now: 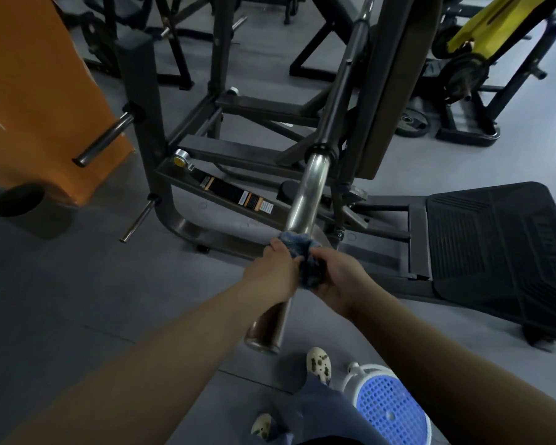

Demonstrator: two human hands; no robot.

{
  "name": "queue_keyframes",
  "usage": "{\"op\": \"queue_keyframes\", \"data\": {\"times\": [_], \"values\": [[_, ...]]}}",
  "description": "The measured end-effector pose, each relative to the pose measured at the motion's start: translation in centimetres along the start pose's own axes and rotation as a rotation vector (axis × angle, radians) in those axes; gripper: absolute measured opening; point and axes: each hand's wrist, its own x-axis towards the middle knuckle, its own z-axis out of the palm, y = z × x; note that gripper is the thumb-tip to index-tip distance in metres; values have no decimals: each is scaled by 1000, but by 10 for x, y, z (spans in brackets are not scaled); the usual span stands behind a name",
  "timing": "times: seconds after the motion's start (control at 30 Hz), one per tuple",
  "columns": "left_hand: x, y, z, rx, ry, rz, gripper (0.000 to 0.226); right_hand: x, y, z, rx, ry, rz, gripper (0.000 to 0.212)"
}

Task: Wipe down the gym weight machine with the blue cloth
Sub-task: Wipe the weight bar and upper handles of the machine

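Steel, bright and polished: that's the weight-loading sleeve point(305, 194) of the gym weight machine point(225, 155), running from the black collar down toward the camera in the head view, its lower end point(264, 335) dull and brownish above the floor. The blue cloth point(302, 255) is bunched right around that sleeve, about midway along it, and both hands are on it. The left hand point(275, 271) comes in from the left, its grip closed over the cloth's left side with the fingers curled onto the bar. The right hand point(337, 277) meets it from the other side, its grip clamped on the darker, crumpled lower part of the cloth, thumb over the top. The two hands sit almost touching, cloth between them.

Behind them, the machine's dark grey frame spreads across the floor point(77, 300), a warning label point(238, 195) stuck along one low rail and a yellow-capped knob point(180, 159) at that rail's far end. Short chrome storage pegs point(101, 141) jut out from the upright on the left. To the right lies a black ribbed footplate point(495, 245). An orange padded panel point(39, 91) fills the upper left. Down at the bottom edge, a white and blue perforated stool point(389, 409) stands beside the person's pale clogs point(318, 361).
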Motion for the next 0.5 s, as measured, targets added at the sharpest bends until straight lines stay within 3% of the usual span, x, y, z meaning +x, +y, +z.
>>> {"op": "queue_keyframes", "data": {"times": [0.17, 0.3, 0.5], "values": [[42, 11, -9, -82, -45, -7, 60, 26, -33, -3, -76, 16, -39, 21], [88, 20, -10, -135, 5, 2, 83, 49, -68, 0, -84, 16, -25, 19], [130, 62, -34, -176, 2, -8, 62, 93, -129, 4, -174, 8, -39, 21]]}}
